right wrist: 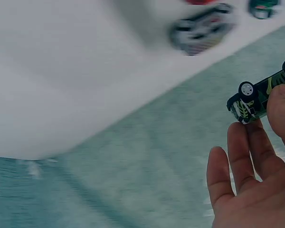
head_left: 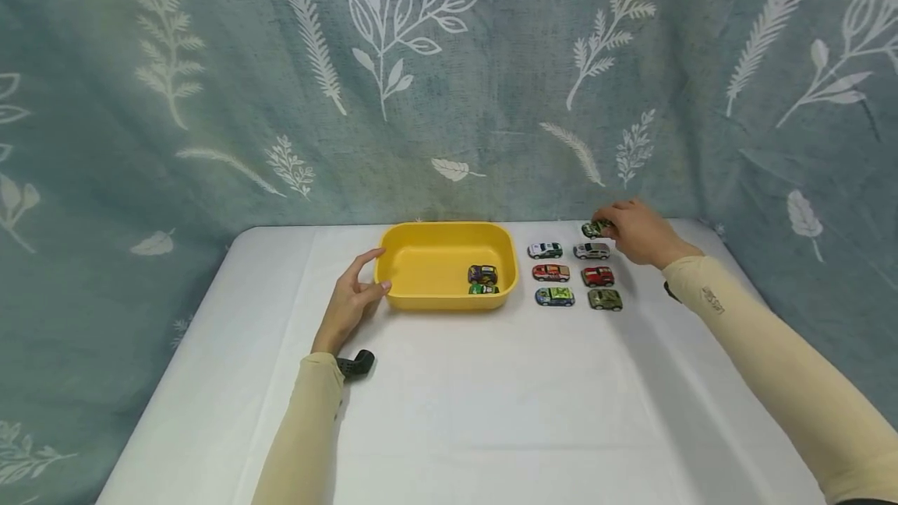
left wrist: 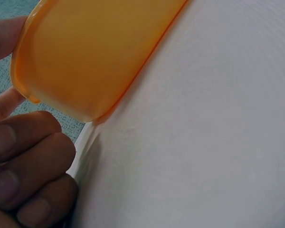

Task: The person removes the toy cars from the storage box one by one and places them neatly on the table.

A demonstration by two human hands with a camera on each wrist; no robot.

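Note:
A yellow plastic tray [head_left: 421, 303] stands at the table's back edge, with two toy cars [head_left: 482, 274] in its right part. My left hand [head_left: 348, 304] holds the tray's left end between thumb and forefinger; the left wrist view shows its other fingers [left wrist: 35, 161] curled beside the tray. At the back right, my right hand [head_left: 641, 232] pinches a dark green toy car [right wrist: 256, 97] with yellow-green markings, its wheels facing the right wrist camera. Just in front of that hand lies a silver toy car [head_left: 592, 251].
Right of the tray are a white-and-green car [head_left: 545, 250], a red-orange car [head_left: 550, 273], a blue-and-green car [head_left: 555, 297], a red car [head_left: 598, 277] and an olive car [head_left: 605, 299]. A patterned teal curtain [head_left: 449, 84] hangs behind the white table [head_left: 491, 396].

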